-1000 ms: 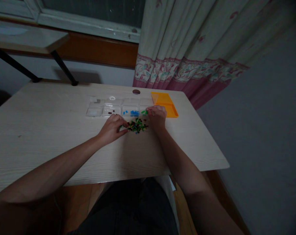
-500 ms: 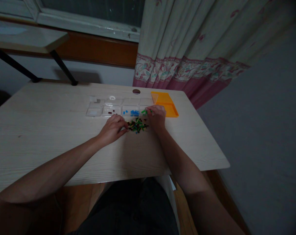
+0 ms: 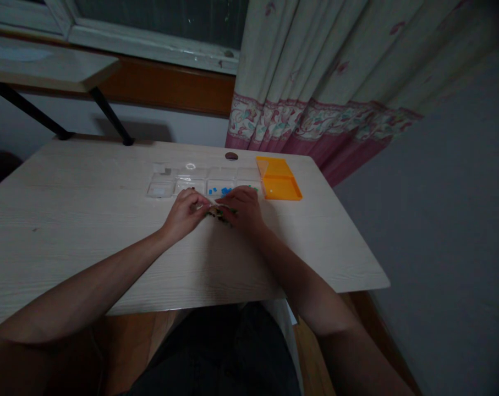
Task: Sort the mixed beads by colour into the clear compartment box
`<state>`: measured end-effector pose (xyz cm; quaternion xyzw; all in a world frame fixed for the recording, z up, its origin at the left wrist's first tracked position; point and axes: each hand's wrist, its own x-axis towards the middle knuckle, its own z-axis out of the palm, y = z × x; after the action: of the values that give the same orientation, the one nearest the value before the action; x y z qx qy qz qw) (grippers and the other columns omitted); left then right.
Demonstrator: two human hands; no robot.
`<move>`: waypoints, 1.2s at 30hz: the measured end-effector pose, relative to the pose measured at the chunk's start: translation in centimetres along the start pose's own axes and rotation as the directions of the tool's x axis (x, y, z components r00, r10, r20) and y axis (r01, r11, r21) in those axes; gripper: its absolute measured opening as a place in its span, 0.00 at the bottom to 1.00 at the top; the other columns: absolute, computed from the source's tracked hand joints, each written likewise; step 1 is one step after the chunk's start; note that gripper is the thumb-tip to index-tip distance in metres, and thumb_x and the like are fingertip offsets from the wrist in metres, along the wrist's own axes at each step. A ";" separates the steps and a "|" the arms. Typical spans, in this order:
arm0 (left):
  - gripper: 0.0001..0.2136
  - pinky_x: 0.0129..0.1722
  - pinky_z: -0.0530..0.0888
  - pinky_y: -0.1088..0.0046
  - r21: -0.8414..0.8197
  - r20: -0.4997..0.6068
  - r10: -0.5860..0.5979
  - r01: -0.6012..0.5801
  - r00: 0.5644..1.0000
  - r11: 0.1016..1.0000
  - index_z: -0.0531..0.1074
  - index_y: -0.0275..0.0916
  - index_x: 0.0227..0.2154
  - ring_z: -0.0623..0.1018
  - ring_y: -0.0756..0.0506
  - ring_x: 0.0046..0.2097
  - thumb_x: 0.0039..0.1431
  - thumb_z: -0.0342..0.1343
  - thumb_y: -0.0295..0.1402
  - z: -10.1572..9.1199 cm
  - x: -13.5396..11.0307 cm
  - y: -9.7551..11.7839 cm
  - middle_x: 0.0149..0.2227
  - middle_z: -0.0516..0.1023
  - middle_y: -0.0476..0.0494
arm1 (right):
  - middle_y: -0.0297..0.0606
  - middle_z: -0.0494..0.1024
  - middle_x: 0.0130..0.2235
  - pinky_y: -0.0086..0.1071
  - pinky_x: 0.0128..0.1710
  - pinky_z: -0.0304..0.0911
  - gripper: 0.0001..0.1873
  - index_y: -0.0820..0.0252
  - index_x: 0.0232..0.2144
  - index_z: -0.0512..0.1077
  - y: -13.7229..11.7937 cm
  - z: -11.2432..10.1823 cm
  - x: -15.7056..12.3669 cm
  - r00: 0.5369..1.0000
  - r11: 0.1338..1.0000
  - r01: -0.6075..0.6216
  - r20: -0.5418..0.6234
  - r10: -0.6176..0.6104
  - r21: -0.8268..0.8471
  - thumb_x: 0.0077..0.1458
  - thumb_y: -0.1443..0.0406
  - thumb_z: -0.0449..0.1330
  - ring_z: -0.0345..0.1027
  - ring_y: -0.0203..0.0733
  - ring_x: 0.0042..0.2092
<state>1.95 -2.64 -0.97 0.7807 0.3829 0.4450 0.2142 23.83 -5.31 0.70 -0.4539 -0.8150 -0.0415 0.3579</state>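
A pile of tiny mixed-colour pieces (image 3: 221, 216), mostly green and dark, lies on the table, partly covered by my hands. My left hand (image 3: 185, 211) is at the pile's left edge, thumb and fingers closed in a pinch; whatever it holds is too small to name. Reaching over the pile from the right, my right hand (image 3: 244, 209) has its fingers curled together close to the left fingertips, and their contents are hidden. Just behind stands a clear compartment box (image 3: 160, 190) with its lid open. Blue pieces (image 3: 225, 191) lie in one compartment; a few dark and green ones show in others.
An open orange case (image 3: 283, 188) lies right of the clear box. A round dark cable-hole cover (image 3: 231, 157) is near the table's back edge. At the left, a raised shelf (image 3: 67, 69) stands on black legs. A patterned curtain (image 3: 282, 121) hangs behind the table.
My right hand has moved left and toward me, from the green-piece compartment to above the pile. My left hand has stayed about where it was, beside the pile.
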 end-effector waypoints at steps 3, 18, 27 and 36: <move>0.08 0.42 0.71 0.64 -0.027 -0.012 0.008 -0.008 1.000 1.000 0.75 0.41 0.30 0.72 0.44 0.39 0.64 0.60 0.37 -0.1 0.0 0.1 0.32 0.73 0.46 | 0.35 0.83 0.41 0.42 0.56 0.58 0.10 0.45 0.43 0.83 -0.8 0.3 -0.1 0.999 1.000 0.016 0.032 -0.015 -0.012 0.63 0.56 0.63 0.69 0.46 0.51; 0.12 0.38 0.68 0.67 -0.099 0.036 0.047 -0.043 0.998 0.994 0.75 0.40 0.26 0.71 0.46 0.36 0.66 0.59 0.38 -0.1 -0.1 0.4 0.30 0.71 0.47 | 0.37 0.82 0.36 0.41 0.51 0.60 0.09 0.49 0.39 0.84 -1.1 1.0 0.0 1.000 0.999 0.029 0.005 -0.029 0.045 0.63 0.57 0.64 0.69 0.44 0.46; 0.16 0.38 0.69 0.67 -0.102 0.045 0.022 -0.018 0.999 0.995 0.76 0.40 0.27 0.72 0.46 0.36 0.68 0.56 0.42 -0.1 0.0 0.4 0.29 0.71 0.46 | 0.35 0.83 0.36 0.41 0.49 0.59 0.08 0.49 0.37 0.83 -1.4 0.6 0.0 0.999 0.999 0.043 0.017 -0.043 0.014 0.64 0.58 0.63 0.70 0.44 0.45; 0.15 0.38 0.70 0.67 -0.058 0.078 0.003 0.001 0.997 0.998 0.78 0.40 0.27 0.73 0.46 0.37 0.68 0.55 0.41 -0.1 -0.1 0.4 0.30 0.73 0.45 | 0.36 0.83 0.37 0.40 0.50 0.57 0.09 0.51 0.36 0.83 -1.6 0.6 0.0 0.999 0.999 0.036 0.014 -0.035 -0.035 0.64 0.60 0.62 0.70 0.44 0.46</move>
<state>2.03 -3.03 -0.72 0.7910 0.3608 0.4253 0.2514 22.25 -5.98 0.65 -0.4458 -0.8244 -0.0590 0.3438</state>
